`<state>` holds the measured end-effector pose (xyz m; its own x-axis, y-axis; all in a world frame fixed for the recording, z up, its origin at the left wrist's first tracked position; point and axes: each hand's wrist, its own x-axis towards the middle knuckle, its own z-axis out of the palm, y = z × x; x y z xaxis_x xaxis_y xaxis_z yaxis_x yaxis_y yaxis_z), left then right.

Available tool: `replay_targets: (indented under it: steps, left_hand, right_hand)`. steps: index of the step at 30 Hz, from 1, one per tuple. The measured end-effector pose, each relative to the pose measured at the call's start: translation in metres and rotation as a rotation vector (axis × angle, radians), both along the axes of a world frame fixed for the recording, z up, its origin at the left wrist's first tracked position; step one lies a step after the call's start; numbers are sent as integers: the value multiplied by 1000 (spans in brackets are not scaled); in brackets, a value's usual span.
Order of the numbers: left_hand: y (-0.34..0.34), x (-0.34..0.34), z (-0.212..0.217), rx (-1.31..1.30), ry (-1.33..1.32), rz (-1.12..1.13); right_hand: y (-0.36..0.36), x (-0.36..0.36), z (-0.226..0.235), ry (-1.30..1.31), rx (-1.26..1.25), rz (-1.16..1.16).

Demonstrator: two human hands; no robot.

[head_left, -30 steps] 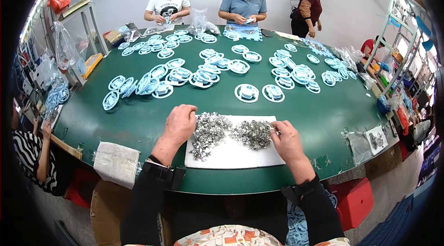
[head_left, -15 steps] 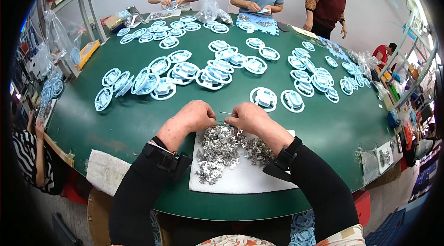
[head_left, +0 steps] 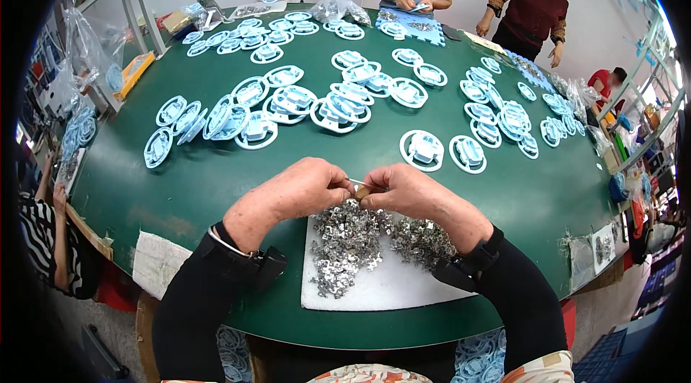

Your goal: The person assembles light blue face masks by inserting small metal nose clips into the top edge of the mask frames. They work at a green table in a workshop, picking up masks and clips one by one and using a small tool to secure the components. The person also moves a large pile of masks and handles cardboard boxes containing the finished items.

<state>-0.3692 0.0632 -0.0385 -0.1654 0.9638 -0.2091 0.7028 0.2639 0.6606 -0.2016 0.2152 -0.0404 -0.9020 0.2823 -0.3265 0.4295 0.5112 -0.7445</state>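
My left hand (head_left: 317, 185) and my right hand (head_left: 403, 187) meet fingertip to fingertip above the far edge of a white foam board (head_left: 403, 295). A thin metal rod (head_left: 366, 183) comes out of my closed right fingers and reaches toward the left ones. Beside it, at the right fingertips, shows a small tan piece (head_left: 362, 193) whose kind I cannot make out. My left fingers are pinched together; whatever is in them is hidden. Just below both hands, a heap of small silvery metal clips (head_left: 349, 242) lies on the board, with a second heap (head_left: 419, 241) to its right.
Light blue oval plastic parts (head_left: 422, 150) lie scattered over the green table (head_left: 216, 196) beyond my hands. A white cloth-like sheet (head_left: 162, 262) hangs at the near left edge. Two people work across the table; another person (head_left: 529, 8) stands at the far right.
My hands have come together, so the rod now bridges the gap between them. The tan piece has come into sight. The view has shifted slightly.
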Motion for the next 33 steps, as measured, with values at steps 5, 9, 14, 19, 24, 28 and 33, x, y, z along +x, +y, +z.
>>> replay_targets:
  steps: [5, 9, 14, 19, 24, 28, 33]
  left_hand:
    - [-21, 5, 12, 49, -91, 59]
    - [-9, -9, -14, 38, 59, 126]
    - [11, -15, -21, 1, 105, 21]
    - [25, -11, -14, -38, 295, -69]
    - [19, -10, -2, -135, 159, 4]
    - [-8, 8, 31, -90, 2, -11]
    - [-38, 23, 24, -21, -25, -1]
  right_hand:
    - [-3, 17, 12, 34, 164, -81]
    - [11, -4, -14, 117, 386, 34]
    - [19, -21, -30, 179, 449, 282]
    - [17, -30, -38, 216, 513, 307]
    - [9, -25, -17, 108, 351, 209]
    - [-6, 1, 20, 61, 276, 222]
    - [-8, 24, 30, 59, 301, 206]
